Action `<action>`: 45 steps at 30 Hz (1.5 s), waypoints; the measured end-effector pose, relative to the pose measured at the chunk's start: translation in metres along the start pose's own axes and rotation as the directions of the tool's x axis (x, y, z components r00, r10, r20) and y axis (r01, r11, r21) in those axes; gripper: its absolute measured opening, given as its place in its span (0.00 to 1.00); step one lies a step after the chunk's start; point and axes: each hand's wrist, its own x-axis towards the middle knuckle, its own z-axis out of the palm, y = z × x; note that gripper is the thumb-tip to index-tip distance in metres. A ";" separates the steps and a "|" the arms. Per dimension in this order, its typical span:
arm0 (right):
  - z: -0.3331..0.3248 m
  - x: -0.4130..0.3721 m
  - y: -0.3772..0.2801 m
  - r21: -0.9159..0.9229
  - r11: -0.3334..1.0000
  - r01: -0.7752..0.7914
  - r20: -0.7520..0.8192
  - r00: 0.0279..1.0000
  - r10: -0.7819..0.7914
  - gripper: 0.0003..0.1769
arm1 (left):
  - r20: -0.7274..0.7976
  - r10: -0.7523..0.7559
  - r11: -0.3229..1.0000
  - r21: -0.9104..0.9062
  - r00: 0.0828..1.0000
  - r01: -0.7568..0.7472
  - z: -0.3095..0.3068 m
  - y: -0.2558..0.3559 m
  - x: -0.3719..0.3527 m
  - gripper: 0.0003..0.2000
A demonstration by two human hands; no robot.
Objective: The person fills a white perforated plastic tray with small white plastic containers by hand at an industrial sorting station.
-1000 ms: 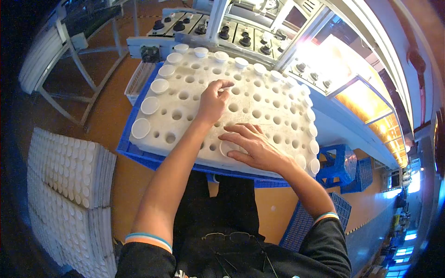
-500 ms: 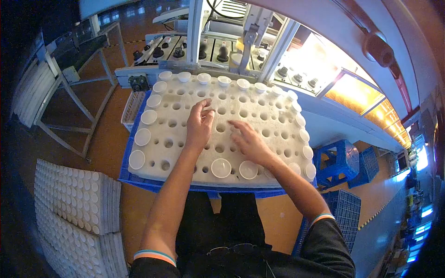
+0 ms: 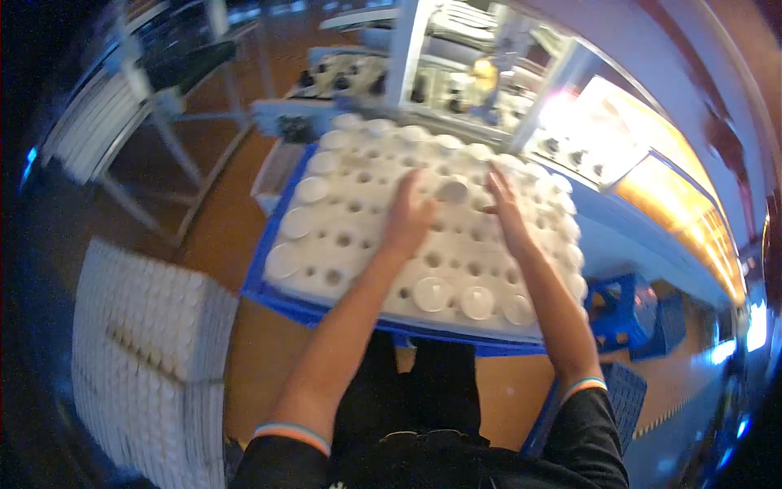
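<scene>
A white foam tray (image 3: 383, 269) with rows of holes lies in front of me, and shallow white cups (image 3: 476, 302) sit along its edges. My left hand (image 3: 410, 215) is over the middle of the tray, fingers stretched forward, apparently holding nothing. To its right my right hand (image 3: 506, 202) hovers with straight fingers, also without anything visible in it. Between the two hands is a greyish round cup (image 3: 453, 190); blur hides whether a finger touches it.
A blue crate (image 3: 273, 295) supports the tray. Stacked foam trays with white cups (image 3: 155, 326) stand on the floor at left. A machine with black knobs (image 3: 342, 81) is behind the tray. At right are a blue stool (image 3: 623, 306) and a blue basket (image 3: 626, 399).
My view has shifted, so the tray appears further right. My hands have moved apart, the right one further forward. A greyish round cup now shows between them.
</scene>
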 end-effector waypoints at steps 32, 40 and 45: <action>0.095 -0.058 -0.105 -0.234 0.885 0.403 0.931 0.354 0.086 0.22 | -0.075 -0.378 0.785 -0.555 0.923 0.277 -0.109 0.049 -0.055 0.14; 0.074 -0.065 -0.093 -0.186 0.839 0.511 0.656 0.700 -0.281 0.15 | 0.025 -0.118 0.993 0.023 0.993 0.117 -0.105 0.065 -0.065 0.16; 0.027 -0.060 -0.051 -0.246 0.853 0.460 0.600 0.764 -0.239 0.12 | 0.392 0.066 0.868 0.432 0.917 -0.247 -0.088 0.073 -0.067 0.18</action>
